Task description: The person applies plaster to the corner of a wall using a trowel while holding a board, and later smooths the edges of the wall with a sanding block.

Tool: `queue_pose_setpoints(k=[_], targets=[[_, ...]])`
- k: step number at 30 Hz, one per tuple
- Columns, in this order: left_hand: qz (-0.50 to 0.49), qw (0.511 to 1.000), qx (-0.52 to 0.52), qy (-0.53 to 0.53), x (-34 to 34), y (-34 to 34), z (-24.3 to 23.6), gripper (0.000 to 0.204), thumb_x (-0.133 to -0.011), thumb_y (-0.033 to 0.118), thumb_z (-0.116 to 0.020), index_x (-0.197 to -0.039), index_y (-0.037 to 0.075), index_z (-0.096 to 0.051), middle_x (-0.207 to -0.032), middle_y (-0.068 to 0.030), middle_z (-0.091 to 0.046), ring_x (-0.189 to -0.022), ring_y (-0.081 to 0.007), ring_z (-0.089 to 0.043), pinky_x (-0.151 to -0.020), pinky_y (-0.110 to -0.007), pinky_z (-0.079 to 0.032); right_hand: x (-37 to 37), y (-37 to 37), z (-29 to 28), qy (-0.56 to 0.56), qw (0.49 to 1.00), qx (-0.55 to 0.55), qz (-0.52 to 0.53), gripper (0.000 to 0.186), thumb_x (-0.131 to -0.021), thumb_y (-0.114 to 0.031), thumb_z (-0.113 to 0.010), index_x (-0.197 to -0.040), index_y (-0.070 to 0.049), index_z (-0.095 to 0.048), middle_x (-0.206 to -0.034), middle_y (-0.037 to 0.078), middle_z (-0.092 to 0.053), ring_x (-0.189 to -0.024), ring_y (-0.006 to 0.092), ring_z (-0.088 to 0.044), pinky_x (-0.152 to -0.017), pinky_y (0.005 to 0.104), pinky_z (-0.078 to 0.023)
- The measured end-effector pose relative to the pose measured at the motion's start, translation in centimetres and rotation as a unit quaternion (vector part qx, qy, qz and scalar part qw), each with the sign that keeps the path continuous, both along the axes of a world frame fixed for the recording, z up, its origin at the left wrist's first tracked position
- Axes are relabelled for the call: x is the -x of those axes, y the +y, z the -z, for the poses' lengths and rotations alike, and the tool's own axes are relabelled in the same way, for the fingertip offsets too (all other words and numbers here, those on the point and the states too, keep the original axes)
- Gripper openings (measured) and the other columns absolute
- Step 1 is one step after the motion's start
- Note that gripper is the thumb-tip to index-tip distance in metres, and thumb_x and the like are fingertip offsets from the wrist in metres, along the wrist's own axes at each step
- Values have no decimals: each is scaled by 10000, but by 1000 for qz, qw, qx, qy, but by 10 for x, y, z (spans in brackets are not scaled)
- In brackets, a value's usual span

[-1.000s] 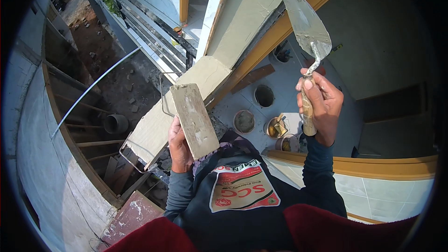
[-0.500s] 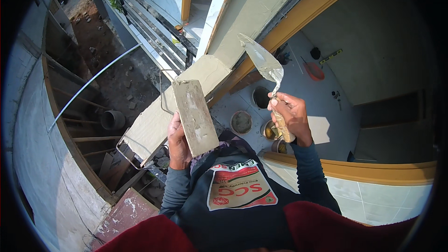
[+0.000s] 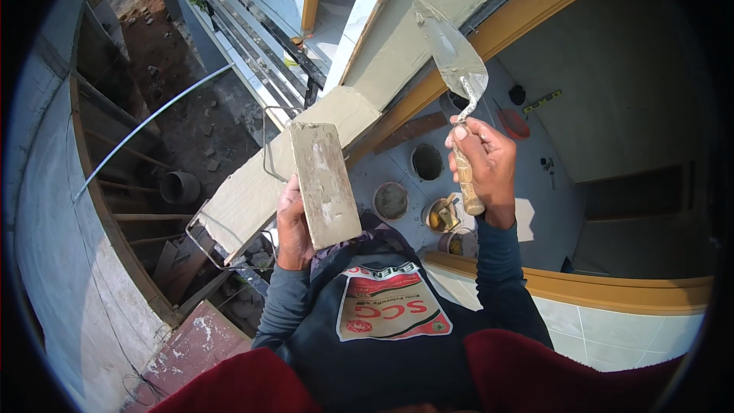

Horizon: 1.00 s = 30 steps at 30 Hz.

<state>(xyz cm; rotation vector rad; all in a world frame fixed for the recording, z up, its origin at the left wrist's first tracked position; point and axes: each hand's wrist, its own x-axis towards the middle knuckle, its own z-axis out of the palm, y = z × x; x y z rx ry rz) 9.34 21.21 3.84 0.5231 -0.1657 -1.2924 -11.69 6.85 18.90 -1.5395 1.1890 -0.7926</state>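
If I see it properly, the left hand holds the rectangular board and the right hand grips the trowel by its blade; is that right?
Not quite: in the head view, the right hand grips the trowel by its handle, not its blade. The left hand does hold the board.

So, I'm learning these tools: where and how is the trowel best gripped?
Probably by the handle of the trowel, from the right, as the right hand does: that handle is slim and rounded, set apart by a bent neck from the broad blade.
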Motion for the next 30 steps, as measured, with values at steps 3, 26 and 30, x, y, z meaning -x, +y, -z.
queue_pose_setpoints(k=[3,26,30], targets=[[-29,999,-12,9,2,1,-3,567,-830,70,-492,-1383,-35,-426,-1246,-177,-614,-1059,-242,-672,-917,-361,-557,4,-2,-4,-90,995,24,-21,373,-960,-211,-626,-1172,96,-608,-808,92,-631,-549,106,-582,-439,225,-449],[10,941,95,324,1,-80,15,485,-949,333,-454,-1344,69,-549,-1301,-113,-633,-1155,-286,-639,-986,-478,-531,59,26,58,232,891,310,-236,209,-820,-38,-744,-975,49,-634,-833,143,-616,-660,300,-606,-578,367,-491],[-52,963,95,246,-7,-84,19,458,-978,314,-437,-1333,47,-546,-1285,-116,-636,-1125,-279,-652,-964,-455,-548,82,28,37,221,890,335,-217,238,-804,-30,-759,-984,55,-630,-815,149,-620,-608,305,-602,-552,360,-483]])
